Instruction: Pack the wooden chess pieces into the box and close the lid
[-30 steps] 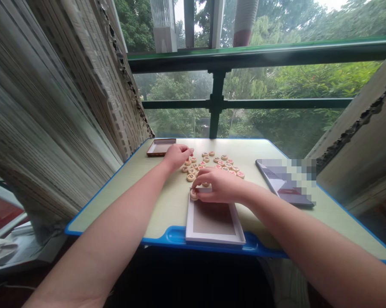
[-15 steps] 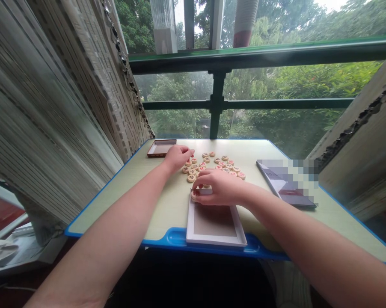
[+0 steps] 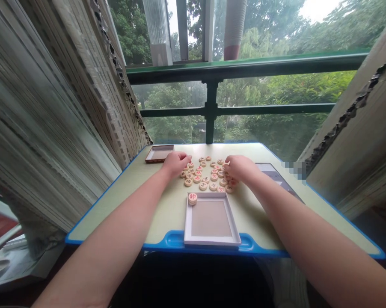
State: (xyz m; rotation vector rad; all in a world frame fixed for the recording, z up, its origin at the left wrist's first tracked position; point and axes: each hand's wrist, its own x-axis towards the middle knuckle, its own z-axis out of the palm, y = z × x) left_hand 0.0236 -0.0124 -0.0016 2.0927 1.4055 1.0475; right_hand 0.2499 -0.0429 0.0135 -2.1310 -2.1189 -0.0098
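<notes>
Round wooden xiangqi pieces [image 3: 206,179] with red and black characters lie in a loose group on the table. My left hand [image 3: 176,164] is at the group's left edge, thumb and fingers closed together at a piece partly hidden by the fingertips. My right hand [image 3: 242,167] reaches over the right side of the group, fingers bent down among the pieces; whether they grip one is hidden. In front, a shallow white box tray [image 3: 212,241] holds a small stack of pieces [image 3: 192,198] in its far left corner, a red-lettered one on top.
A brown-edged box lid [image 3: 159,154] lies at the table's far left corner. At the right, a flat dark-edged booklet or board [image 3: 278,177] is partly behind my right forearm. The pale table [image 3: 125,214] has a blue rim and stands against a railed window, between curtains.
My right hand has left the stack in the white tray and moved away and right to the pieces. My left hand stays nearly in place. The view has shifted slightly.
</notes>
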